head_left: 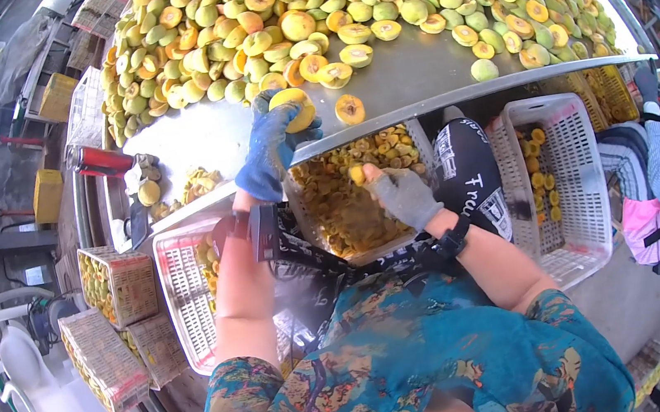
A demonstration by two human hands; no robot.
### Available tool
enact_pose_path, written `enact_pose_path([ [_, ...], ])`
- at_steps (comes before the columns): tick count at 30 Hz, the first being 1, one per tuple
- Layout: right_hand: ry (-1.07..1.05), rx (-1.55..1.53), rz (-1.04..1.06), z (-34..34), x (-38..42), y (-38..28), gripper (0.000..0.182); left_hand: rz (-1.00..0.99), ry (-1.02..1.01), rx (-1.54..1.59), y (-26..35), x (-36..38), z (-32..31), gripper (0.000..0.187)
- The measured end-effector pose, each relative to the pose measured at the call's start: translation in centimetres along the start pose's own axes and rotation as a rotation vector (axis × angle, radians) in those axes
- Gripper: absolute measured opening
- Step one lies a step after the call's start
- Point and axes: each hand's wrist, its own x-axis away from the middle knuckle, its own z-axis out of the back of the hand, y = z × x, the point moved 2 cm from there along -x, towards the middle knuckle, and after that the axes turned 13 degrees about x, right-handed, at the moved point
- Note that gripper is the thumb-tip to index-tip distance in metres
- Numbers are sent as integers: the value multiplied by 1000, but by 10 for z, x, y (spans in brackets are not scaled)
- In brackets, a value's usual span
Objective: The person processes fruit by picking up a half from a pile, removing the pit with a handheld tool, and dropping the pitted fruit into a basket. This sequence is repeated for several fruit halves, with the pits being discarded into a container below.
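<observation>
left grip (pixel 273 142) curled, held forward; right grip (pixel 404 198) lower, half-curled

The wearer's two gloved hands (pixel 263 152) (pixel 406 198), three nearest crates (pixel 180 301) (pixel 386 249) (pixel 592 196) (fruit (pixel 298 25): uncountable)

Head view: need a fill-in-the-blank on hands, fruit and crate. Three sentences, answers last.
1. The fruit held over the metal table is in the ____ hand.
2. The right hand wears a ____ glove.
3. The crate below that hand sits ____ the two legs.
Missing words: left; grey; between.
</observation>
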Motion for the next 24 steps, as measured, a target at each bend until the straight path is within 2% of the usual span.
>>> enact_pose_path([
  [2, -37, -152, -32, -4, 0, 6, 59, -17, -45, 109, 6, 22, -1, 37],
  [3, -45, -151, -28, -5, 2, 4, 59, -23, -97, 224, 7, 34, -2, 41],
  [5, 11, -55, 40, -3, 6, -4, 58, -38, -100, 230, 5, 53, 0, 46],
  [8, -5, -114, -4, -4, 15, -12, 57, -110, -67, 264, 4, 87, -3, 51],
  [11, 7, -203, -2, -2, 23, -25, 56, -171, 42, 293, -6, 106, 2, 47],
  [12, 8, -233, 11, 0, 28, -32, 52, -157, 39, 349, -8, 114, 1, 38],
  [13, 10, -264, 23, 4, 33, -40, 47, -157, 37, 354, -15, 119, 5, 38],
  [15, 1, -313, -3, 7, 44, -50, 47, -413, 51, -190, -24, 128, 10, 29],
  [16, -5, -301, 27, 6, 45, -50, 50, -74, 82, 499, -25, 132, 12, 27],
  [17, -11, -288, 56, 6, 45, -50, 53, -74, 74, 505, -30, 135, 13, 27],
  [19, -4, -298, 92, 5, 48, -52, 53, -414, 4, -288, -44, 138, 21, 33],
  [20, -12, -282, 93, 5, 49, -52, 53, -489, 31, -452, -50, 135, 30, 31],
  [22, -22, -264, 91, 2, 48, -50, 53, -421, 55, -343, -50, 139, 28, 28],
  [23, -31, -255, 79, -1, 46, -45, 53, -354, 81, -237, -50, 141, 28, 37],
  [24, -40, -245, 69, -3, 45, -41, 53, -354, 83, -235, -43, 145, 24, 37],
])
